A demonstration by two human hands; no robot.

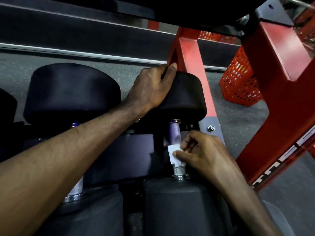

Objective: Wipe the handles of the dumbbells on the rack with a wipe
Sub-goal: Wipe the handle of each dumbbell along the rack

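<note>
**One hand steadies, one hand wipes: handle cleaning on the bottom shelf**

So here's the setup. The right hand (202, 154) has a small white wipe (173, 155) pinched between thumb and fingertips, folded against the lower half of the knurled handle (175, 135) of the rightmost dumbbell. Makes sense to wrap it like that, since a flat pad only touches one side of a round bar and all that knurling traps grime.

The left hand (151, 87) reaches across and drapes over the far head (185, 96) of that same dumbbell, fingers curled over its top edge. My guess is it's there to stop the thing rolling in its cradle while the handle gets rubbed.

The dumbbell sits right beside the red rack upright (192, 65), so there isn't much room on that side, probably why the wiping hand comes in from the front.

The next dumbbell (71, 92) to the left has its handle mostly hidden behind the forearm. A red perforated bin (238, 79) sits on the floor behind the rack.
</note>
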